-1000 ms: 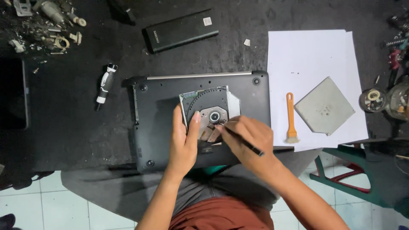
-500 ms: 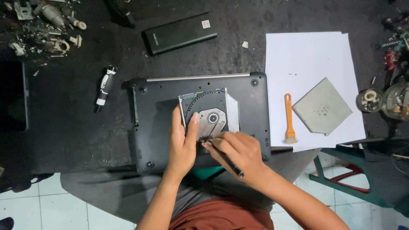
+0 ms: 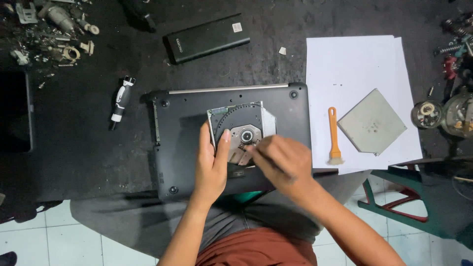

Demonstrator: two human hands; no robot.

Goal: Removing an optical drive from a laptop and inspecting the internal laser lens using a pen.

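Note:
A dark grey laptop [image 3: 187, 148] lies bottom-up on the black table. On it rests an opened optical drive [image 3: 241, 120] with its round hub and metal frame showing. My left hand [image 3: 212, 167] lies flat along the drive's left edge, thumb and fingers pressing on it. My right hand [image 3: 286, 165] is closed around a thin black tool [image 3: 253, 153], whose tip touches the drive just below the hub. Most of the tool is hidden under my fingers.
White paper [image 3: 350, 64] at the right carries an orange brush [image 3: 334, 135] and a square grey metal cover [image 3: 372, 121]. Behind the laptop lie a black bar-shaped pack [image 3: 207, 38] and a black-and-white screwdriver [image 3: 119, 102]. Scrap parts [image 3: 54, 34] sit far left, jars [image 3: 458, 116] far right.
My right hand has shifted left and up over the drive, and the black tool that stuck out to the lower right is now mostly covered. My left hand stays on the drive.

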